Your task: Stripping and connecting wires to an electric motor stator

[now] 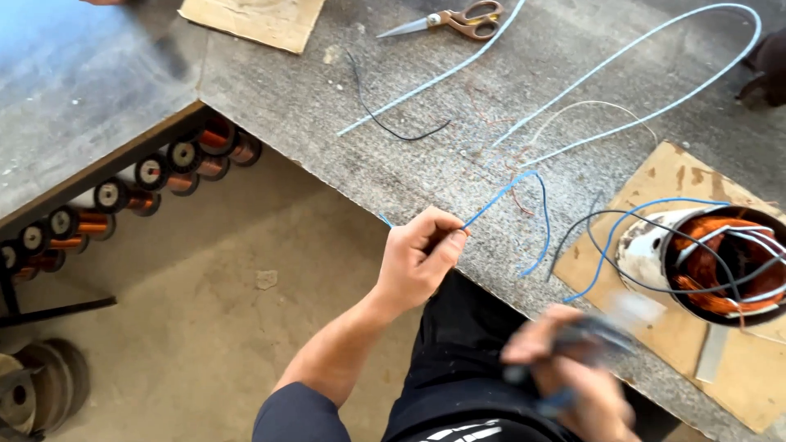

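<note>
My left hand (419,255) pinches a thin blue wire (524,187) at the front edge of the grey workbench (327,115); the wire arcs up and loops back down over the bench. My right hand (565,372), blurred by motion, grips a dark hand tool (591,334) with blue handles, low and to the right of the left hand. A motor stator (711,260) with copper windings and blue, black and white leads lies on a cardboard sheet (671,176) at the right.
Scissors (455,20) lie at the far edge, beside another cardboard piece (254,20). Long pale sleeving (655,37), a black wire (385,127) and scraps are scattered on the bench. A rack of copper wire spools (155,172) stands under the left table.
</note>
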